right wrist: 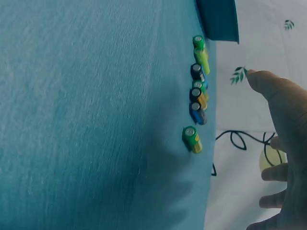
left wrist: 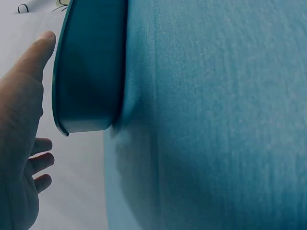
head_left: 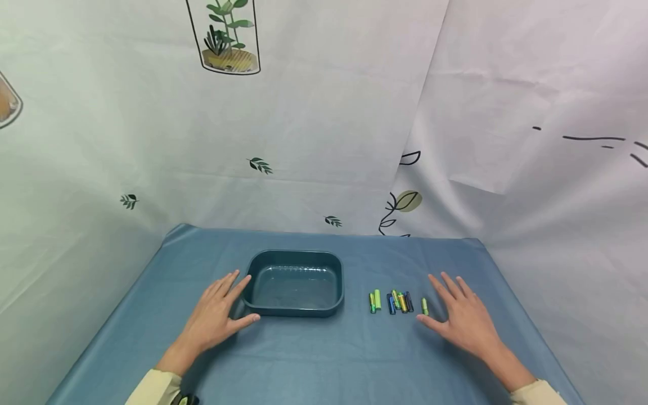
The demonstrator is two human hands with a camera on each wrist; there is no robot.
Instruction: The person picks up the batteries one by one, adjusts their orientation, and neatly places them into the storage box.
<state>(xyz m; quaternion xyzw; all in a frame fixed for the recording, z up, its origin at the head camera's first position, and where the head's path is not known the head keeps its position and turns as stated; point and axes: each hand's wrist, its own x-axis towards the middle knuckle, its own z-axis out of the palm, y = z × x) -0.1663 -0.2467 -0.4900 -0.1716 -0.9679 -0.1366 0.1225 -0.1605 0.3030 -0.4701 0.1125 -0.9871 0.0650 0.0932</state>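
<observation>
A dark teal rectangular tray (head_left: pixel 298 311) lies on the blue cloth, left of several small batteries. My left hand (head_left: pixel 215 315), fingers spread, hovers at the tray's left end, its fingertips overlapping the rim in the head view. Green batteries (head_left: pixel 377 299) lie side by side nearest the tray. A cluster of dark, blue and gold batteries (head_left: pixel 403 302) comes to their right, and a lone green-and-yellow battery (right wrist: pixel 192 139) lies apart at the end of the row. Beside that one, my right hand (head_left: pixel 464 320) is held above the cloth with fingers spread, holding nothing.
The blue cloth (head_left: pixel 314 365) covers the table. White fabric printed with plants (head_left: pixel 324 124) hangs behind it and along both sides. A dark band (head_left: pixel 185 399) sits at the left wrist by the light sleeve.
</observation>
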